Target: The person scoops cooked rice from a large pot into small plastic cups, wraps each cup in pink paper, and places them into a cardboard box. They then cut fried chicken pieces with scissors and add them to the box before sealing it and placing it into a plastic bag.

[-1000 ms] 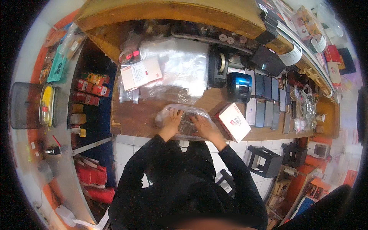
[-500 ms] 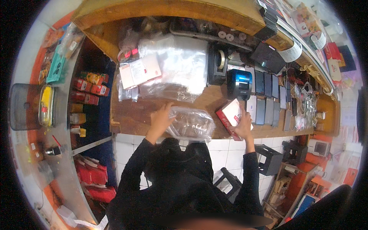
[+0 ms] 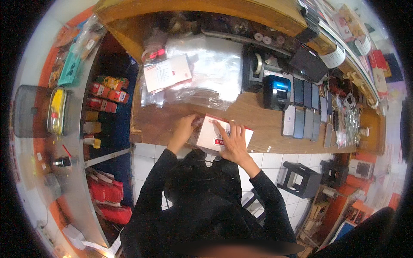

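A white and red cardboard box (image 3: 207,134) lies over the front edge of the wooden counter, in front of my body. My right hand (image 3: 234,144) grips it, with the fingers stretched across its top face. To the box's left, my left hand (image 3: 186,130) pinches a clear plastic bag (image 3: 197,123). Only a bit of that bag shows beside the box; the rest is hidden by the box and my hand.
Clear plastic bags (image 3: 215,73) are stacked at the back of the counter (image 3: 254,124), a second white box (image 3: 167,74) on them. A black and blue printer (image 3: 276,92), a tape dispenser (image 3: 253,69) and several phones (image 3: 301,116) stand to the right. Black stools (image 3: 297,179) are below.
My right hand has brought the box leftward from beside the printer to the plastic bag. The bag, spread out before, is now mostly covered. My left hand stays at its left edge.
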